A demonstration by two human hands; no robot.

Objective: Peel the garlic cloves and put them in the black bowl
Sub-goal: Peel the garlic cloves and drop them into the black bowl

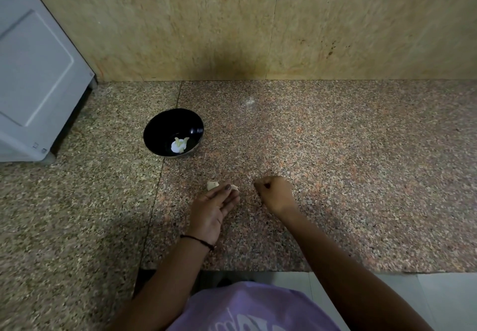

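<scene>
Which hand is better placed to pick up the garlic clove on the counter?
Probably the left hand: its straight fingers nearly touch the garlic clove, and the black bowl is on its side. The right hand is curled and farther away.

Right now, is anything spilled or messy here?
Nothing spilled or broken. Two small pale garlic pieces lie on the speckled granite counter by the left hand, outside the upright round black bowl.
</scene>
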